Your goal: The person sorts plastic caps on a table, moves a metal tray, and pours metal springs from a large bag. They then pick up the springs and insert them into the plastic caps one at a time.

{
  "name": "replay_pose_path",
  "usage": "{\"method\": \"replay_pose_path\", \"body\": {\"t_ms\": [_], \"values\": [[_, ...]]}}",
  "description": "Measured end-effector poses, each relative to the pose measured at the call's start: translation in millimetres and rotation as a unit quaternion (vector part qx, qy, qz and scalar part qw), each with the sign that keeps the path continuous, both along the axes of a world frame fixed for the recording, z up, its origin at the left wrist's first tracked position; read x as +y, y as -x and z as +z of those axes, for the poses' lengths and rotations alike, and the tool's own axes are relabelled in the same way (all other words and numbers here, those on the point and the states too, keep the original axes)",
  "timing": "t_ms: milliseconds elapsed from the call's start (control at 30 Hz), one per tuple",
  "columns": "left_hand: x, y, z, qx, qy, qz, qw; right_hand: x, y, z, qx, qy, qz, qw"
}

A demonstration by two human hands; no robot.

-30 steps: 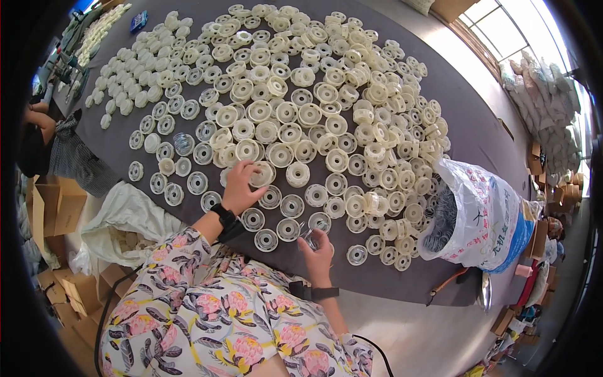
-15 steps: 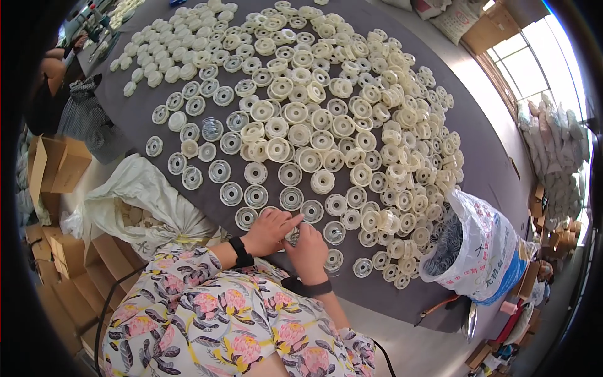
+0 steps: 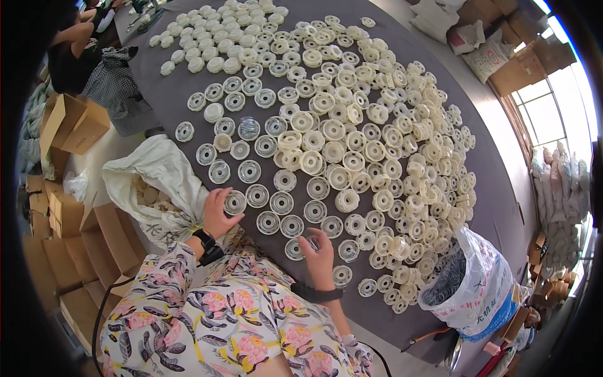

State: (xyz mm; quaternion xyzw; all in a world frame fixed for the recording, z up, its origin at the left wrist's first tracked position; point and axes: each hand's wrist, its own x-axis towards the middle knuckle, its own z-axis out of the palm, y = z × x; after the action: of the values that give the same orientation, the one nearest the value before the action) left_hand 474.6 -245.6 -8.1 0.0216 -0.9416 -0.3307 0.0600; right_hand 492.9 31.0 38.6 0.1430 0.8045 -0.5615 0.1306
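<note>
My left hand [image 3: 217,217] grips a round, pale plastic wheel [image 3: 235,203] by its rim, thumb on one side and fingers on the other, at the table's near edge. To the right, my right hand [image 3: 320,256] curls its thumb and forefinger about another wheel [image 3: 312,241], mostly hidden by the hand. Beside its thumb lies a wheel [image 3: 293,249] with a shiny ring on it. More such ringed wheels [image 3: 281,203] lie flat in loose rows between and beyond my hands. A stack of shiny rings [image 3: 249,129] stands among them.
Many cream wheels [image 3: 433,169] are heaped across the grey table [image 3: 166,103], with white domed pieces [image 3: 213,38] at the far left. An open bag of dark rings [image 3: 447,283] stands at the right edge. At the left sits a white sack [image 3: 151,169] near cardboard boxes [image 3: 75,125]; another person [image 3: 75,50] is beyond.
My hands were together at the table's near edge and are now apart. The left has gone out to a wheel at the left; the right has stayed low. The whole view has shifted.
</note>
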Motion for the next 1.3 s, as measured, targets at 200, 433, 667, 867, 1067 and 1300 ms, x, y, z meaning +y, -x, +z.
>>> {"method": "replay_pose_path", "body": {"t_ms": [200,433,667,867,1067,1300], "values": [[-3,20,-22,-0.027,0.044,0.012,0.999,-2,3,-8,0.011,0.016,0.015,1.0],[20,46,2,0.074,0.052,-0.076,0.993,-1,5,3,-0.148,0.17,-0.102,0.969],[96,112,8,-0.13,0.122,-0.087,0.98,28,-22,-46,0.043,0.095,-0.023,0.994],[125,116,-17,-0.093,0.096,-0.043,0.99,53,-42,-33,0.191,-0.102,0.128,0.968],[110,104,-34,-0.136,-0.221,-0.088,0.962,64,-20,-62,0.216,-0.139,0.161,0.953],[98,92,-25,0.055,0.014,-0.123,0.991,63,-12,-75,0.209,-0.136,0.141,0.958]]}}
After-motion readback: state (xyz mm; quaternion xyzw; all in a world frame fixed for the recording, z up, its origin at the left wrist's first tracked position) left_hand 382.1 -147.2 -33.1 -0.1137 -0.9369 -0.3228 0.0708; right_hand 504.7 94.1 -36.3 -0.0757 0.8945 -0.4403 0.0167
